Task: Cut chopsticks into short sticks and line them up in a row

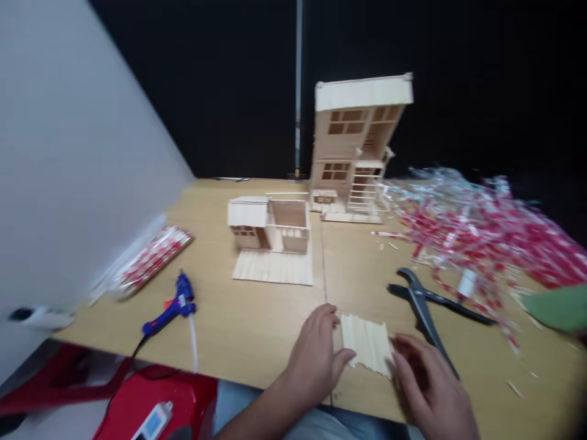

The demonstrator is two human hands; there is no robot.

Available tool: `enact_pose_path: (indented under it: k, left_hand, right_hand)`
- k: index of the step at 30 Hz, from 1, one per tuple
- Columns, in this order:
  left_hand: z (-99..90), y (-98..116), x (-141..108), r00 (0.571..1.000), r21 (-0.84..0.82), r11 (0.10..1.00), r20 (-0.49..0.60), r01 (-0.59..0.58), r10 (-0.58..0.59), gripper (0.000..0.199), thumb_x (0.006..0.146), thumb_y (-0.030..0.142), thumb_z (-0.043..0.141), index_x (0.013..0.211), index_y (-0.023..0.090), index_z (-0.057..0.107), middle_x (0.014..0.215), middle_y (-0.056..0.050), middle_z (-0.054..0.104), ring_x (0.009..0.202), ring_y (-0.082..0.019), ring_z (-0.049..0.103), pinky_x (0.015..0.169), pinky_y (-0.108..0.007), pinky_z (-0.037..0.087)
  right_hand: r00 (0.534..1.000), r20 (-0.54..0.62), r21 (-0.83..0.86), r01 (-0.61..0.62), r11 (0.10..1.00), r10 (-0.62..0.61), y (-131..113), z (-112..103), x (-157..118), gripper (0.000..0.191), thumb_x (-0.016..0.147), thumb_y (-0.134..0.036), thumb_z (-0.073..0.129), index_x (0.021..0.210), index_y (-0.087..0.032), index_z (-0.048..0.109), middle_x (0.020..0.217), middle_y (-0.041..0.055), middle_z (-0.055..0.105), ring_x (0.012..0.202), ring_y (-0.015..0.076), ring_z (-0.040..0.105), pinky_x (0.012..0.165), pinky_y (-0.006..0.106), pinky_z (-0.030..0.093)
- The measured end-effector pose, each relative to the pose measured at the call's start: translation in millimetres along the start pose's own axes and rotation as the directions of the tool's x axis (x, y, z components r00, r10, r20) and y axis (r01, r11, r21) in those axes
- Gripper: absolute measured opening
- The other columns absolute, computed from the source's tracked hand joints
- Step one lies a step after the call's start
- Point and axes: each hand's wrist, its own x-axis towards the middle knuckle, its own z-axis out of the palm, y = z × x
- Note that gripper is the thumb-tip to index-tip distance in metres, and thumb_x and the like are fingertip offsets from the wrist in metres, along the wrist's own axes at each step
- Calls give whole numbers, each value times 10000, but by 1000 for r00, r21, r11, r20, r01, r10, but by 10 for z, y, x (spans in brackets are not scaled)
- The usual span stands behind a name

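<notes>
Near the table's front edge lies a small pale panel of wooden sticks (365, 343) set side by side, with uneven ends. My left hand (316, 351) grips its left edge, the thumb on the near corner and the fingers at the far corner. At the right edge, the curled fingers of my right hand (426, 380) hold the panel too; part of that grip is hidden. Beyond my hands stands a small wooden model house (247, 214) on a stick base. Farther back is a taller two-storey model house (342, 143) with a ladder-like stair.
A blue glue gun (169, 308) lies left, its cord hanging over the edge. Behind it is a packet of sticks (153, 260). Dark-handled pliers (419, 305) lie close to my right hand. Crumpled red-and-clear wrappers (481, 220) cover the right side. A red stool (183, 397) stands below.
</notes>
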Motion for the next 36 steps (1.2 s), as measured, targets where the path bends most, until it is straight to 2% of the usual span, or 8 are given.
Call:
enact_pose_path:
  k: [5,9,12,14,17,20,27,36]
  left_hand:
    - [-60,-1,-39,999,-101,994,-39,29,-33,415,824,192,727,1158,174,483,1395,-201,518,1340,-317,483,1120,-534,436]
    - [-20,-100,-92,998,-76,997,-62,-33,29,444,834,134,683,1214,182,459,1427,-194,501,1371,-316,464,1132,-555,425]
    - [21,-213,-90,988,-15,993,-108,-115,113,510,893,165,615,1350,197,391,1450,-199,488,1376,-321,474,1109,-578,450]
    - [38,-279,-58,980,23,989,-138,-144,145,505,938,212,573,1397,219,364,1441,-189,501,1352,-317,505,1077,-580,483]
    - [50,-332,0,970,61,982,-153,-181,189,452,966,265,543,1387,228,383,1415,-180,519,1322,-319,533,1040,-583,515]
    - [52,-342,27,964,86,974,-147,-209,220,430,971,290,541,1372,223,402,1397,-181,529,1300,-321,548,1020,-578,532]
    - [51,-338,41,967,121,973,-138,-198,214,424,973,313,541,1364,210,414,1368,-192,537,1273,-328,555,1005,-591,534]
    - [54,-301,82,977,127,978,-115,-167,182,406,961,330,554,1332,209,443,1351,-164,548,1263,-319,545,1023,-579,510]
  right_hand:
    - [998,4,-79,67,995,-67,125,-57,186,385,941,-556,502,1116,-241,638,1092,95,707,887,288,705,677,394,564]
    - [998,-47,-201,37,979,-47,274,-239,632,396,940,-535,514,1114,-209,654,825,60,685,632,219,643,572,333,499]
    - [983,-182,-293,-17,956,-38,518,-428,1064,363,955,-464,483,1076,-177,670,943,108,715,704,228,655,688,364,512]
    - [981,-194,-365,-67,928,-5,729,-543,1340,338,952,-403,481,1059,-152,680,985,147,722,795,258,663,753,389,509]
    - [978,-201,-454,-140,880,52,1036,-644,1675,310,959,-337,469,925,-148,712,916,167,716,885,291,655,817,424,484]
    - [966,-237,-487,-213,847,107,1262,-646,1870,281,929,-376,568,799,-171,708,772,157,666,792,286,626,745,430,468]
    - [948,-314,-521,-224,824,59,1425,-646,1870,295,853,-425,690,687,-185,643,784,121,603,795,221,559,713,361,405]
    - [870,-483,-473,-353,807,98,1104,-1111,1523,103,896,-237,576,856,-190,659,787,80,647,723,227,557,711,372,423]
